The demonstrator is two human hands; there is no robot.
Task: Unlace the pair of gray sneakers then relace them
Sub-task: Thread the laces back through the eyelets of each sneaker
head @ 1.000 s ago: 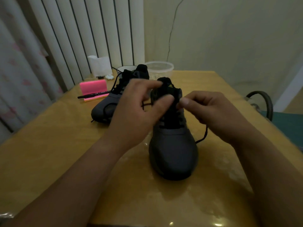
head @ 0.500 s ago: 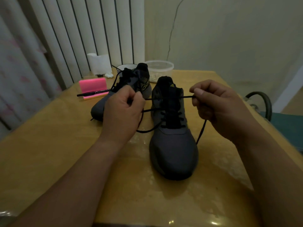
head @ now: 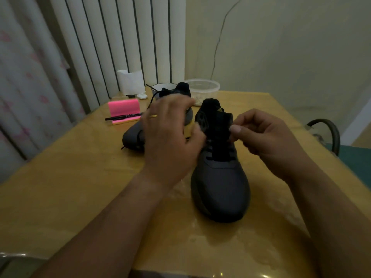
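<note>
A person's 2 hands are seen at the upper part of the near sneaker (head: 220, 189), which is stood toe-forward on a glossy yellow-brown table (head: 70, 187). The left hand (head: 170, 137) is held loosely open, its fingers spread and blurred, with only the thumb tip laid against the left side of the sneaker's black collar. The right hand (head: 267, 137) is curled, its thumb and forefinger pinched together at the right edge of the tongue; whether lace or fabric is pinched cannot be told in the dim light.

The near sneaker is shown with a smooth, rounded gray toe, black lacing across the throat and a small yellow logo on its raised black tongue. The far sneaker (head: 131, 137) is set behind and left of it, partly hidden by the left hand, a loose black lace end trailing by its toe.

Further left of the near sneaker, a bright pink block (head: 123, 107) is crossed by a black pen (head: 122, 117). Beyond it a clear round plastic tub (head: 202, 89) is placed.
</note>
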